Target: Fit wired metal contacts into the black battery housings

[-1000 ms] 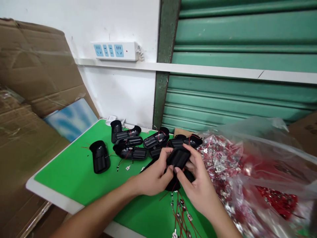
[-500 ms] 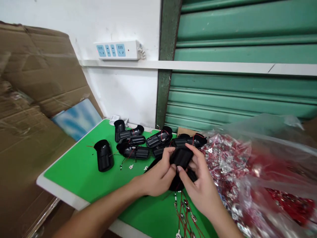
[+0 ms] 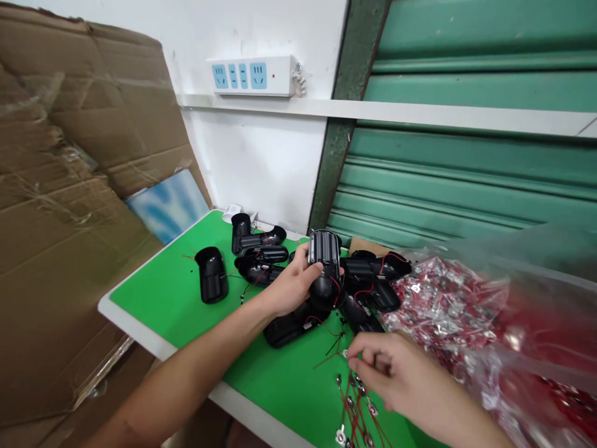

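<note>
The left hand (image 3: 291, 286) grips a glossy black plastic housing (image 3: 325, 252) with a ribbed, open compartment and a rounded end. The thumb presses on its upper face near the middle, and the other fingers are largely hidden around its side and back. The ribbed part points to the far side, the rounded end is nearer, and a thin red wire loops over that end. The housing is above the cluster of similar black plastic housings (image 3: 261, 254), toward the far side of the green tabletop with a white rim (image 3: 163, 305).

The right hand (image 3: 396, 367) is nearer and to the right, its fingers curled in, with thumb and forefinger brought close together beside a small silver metal contact (image 3: 345, 353). Whether they pinch it or a wire, I cannot tell.

Just nearer than this hand's fingertips lies a loose bunch of thin red wires with round silver metal contacts (image 3: 351, 403). On the right, a clear plastic bag (image 3: 550, 298) holds many red and silver parts (image 3: 448, 305). On the left part of the tabletop, a single black housing with a flared end (image 3: 212, 277) sits apart from the cluster. A large brown cardboard sheet (image 3: 130, 99) leans at the left, and a white power strip with blue sockets (image 3: 280, 76) is on the wall beyond.
</note>
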